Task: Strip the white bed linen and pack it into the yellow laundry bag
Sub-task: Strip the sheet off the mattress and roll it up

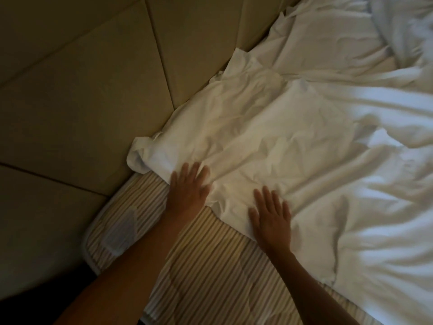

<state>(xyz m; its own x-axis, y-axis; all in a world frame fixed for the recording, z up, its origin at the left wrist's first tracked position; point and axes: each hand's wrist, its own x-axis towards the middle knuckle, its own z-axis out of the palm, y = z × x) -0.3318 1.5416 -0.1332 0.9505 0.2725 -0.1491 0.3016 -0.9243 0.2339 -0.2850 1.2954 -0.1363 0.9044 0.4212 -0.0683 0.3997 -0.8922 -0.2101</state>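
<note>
Both hands are lying flat on the bed, fingers straight and spread, gripping nothing. Her or his left hand [189, 184] is pressing on the loosened edge of the white sheet [293, 141] where it meets the bare striped mattress [206, 266]; the right hand [271, 216] is resting just beside it, toward four o'clock, palm down on the same edge. Both are a little blurred, so whether the fingertips are pinching cloth I cannot tell.

From the hands the sheet is running off toward two o'clock, crumpled and already peeled off the near corner, so that the mattress is showing at six o'clock. A bunched corner of sheet [140, 156] is sitting at ten o'clock from the left hand, against the padded headboard [93, 78]. More rumpled bedding [398, 26] is heaped at the far one o'clock. No yellow laundry bag is showing.

This linen looks light, limp and easily creased; it will be sliding readily over the mattress and collapsing rather than holding any shape. I would judge the free edge under the palms the best place to take hold, gathering it in handfuls, since a flat push will only be wrinkling it.
</note>
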